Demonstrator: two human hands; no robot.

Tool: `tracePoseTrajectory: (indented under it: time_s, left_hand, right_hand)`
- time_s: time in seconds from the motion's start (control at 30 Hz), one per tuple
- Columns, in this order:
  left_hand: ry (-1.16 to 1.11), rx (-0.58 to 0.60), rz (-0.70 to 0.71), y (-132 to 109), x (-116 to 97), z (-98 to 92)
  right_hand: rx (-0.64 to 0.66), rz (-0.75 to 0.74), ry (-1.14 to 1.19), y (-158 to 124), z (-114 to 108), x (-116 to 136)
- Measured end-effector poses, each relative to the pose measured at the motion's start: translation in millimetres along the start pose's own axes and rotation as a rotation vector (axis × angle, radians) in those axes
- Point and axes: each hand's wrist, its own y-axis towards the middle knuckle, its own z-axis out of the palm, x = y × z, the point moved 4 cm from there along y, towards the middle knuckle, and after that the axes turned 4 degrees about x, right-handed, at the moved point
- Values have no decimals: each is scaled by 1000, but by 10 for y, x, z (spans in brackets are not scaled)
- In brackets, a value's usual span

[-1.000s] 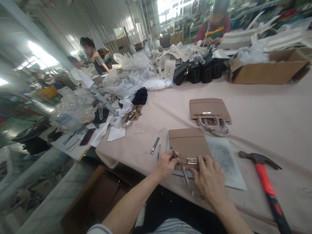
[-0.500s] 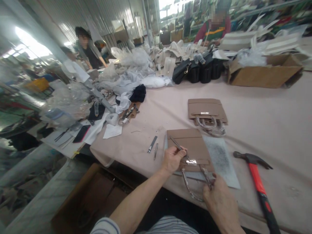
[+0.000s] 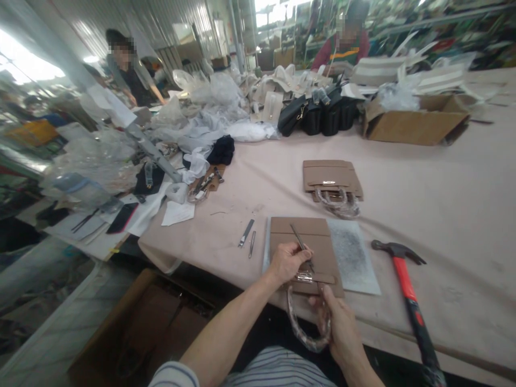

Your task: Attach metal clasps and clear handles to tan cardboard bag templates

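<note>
Left hand (image 3: 287, 263), closed, pinches slim metal tool (image 3: 297, 237) over brown bag (image 3: 322, 252) — right hand (image 3: 339, 320) curls half-open at wrapped handle (image 3: 293, 317); cannot tell if it grips.

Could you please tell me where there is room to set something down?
Bare: right of the hammer, and between the farther brown bag and cardboard box. Crowded: behind the black bags, and the nearer brown bag, where left hand and right hand work.

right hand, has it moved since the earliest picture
Yes. Judged against the pale board, the right hand has moved down the view, from the brown bag itself to its wrapped handle.
</note>
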Motion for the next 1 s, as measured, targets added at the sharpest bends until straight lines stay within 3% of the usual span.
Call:
tracePoseTrajectory:
  time_s: [0.1, 0.27, 0.57, 0.83, 1.0]
  left_hand:
    - [-47, 1, -9, 1, 8, -8]
    - [-118, 30, 7, -16, -51, 2]
    - [-249, 63, 34, -134, -495, 104]
    - [-413, 19, -17, -152, -400, 64]
    - [-334, 26, 40, -196, -487, 51]
  right_hand:
    - [-45, -75, 41, 11, -38, 77]
    - [6, -79, 83, 36, 24, 191]
    - [67, -182, 46, 54, 161, 255]
    - [218, -203, 39, 52, 226, 311]
    - [267, -184, 47, 88, 227, 310]
